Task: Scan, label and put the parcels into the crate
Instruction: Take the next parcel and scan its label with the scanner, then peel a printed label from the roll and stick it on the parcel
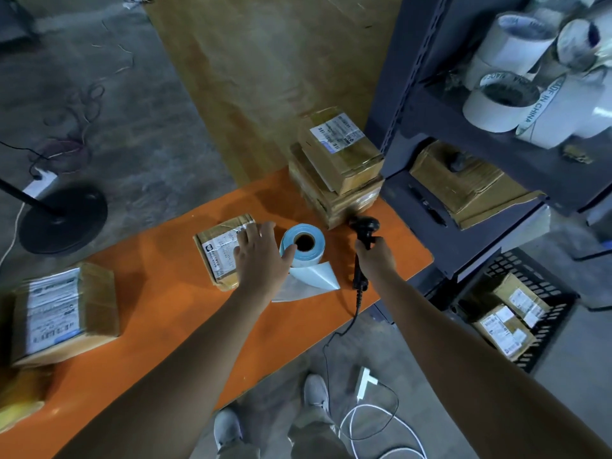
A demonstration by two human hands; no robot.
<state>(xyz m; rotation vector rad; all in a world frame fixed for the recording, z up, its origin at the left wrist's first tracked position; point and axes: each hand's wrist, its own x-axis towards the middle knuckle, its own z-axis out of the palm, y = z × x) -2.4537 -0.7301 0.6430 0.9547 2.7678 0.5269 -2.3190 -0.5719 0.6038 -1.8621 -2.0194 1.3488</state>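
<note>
On the orange table point(159, 313) lies a small brown parcel point(217, 250) with a white label. My left hand point(261, 253) hovers over its right end with fingers spread, the thumb by the blue label roll point(303, 246). My right hand point(376, 256) grips the black barcode scanner point(364, 230), its head close to a stack of parcels point(334, 170) at the table's far right. A larger labelled parcel point(64, 313) sits at the left end. The black crate point(516, 309) on the floor at the right holds two parcels.
A dark metal shelf point(430, 127) stands right of the table with white tape rolls point(516, 61) and flattened cardboard on it. A black round stand base point(63, 220) is on the floor at the left. Cables trail on the floor by my feet.
</note>
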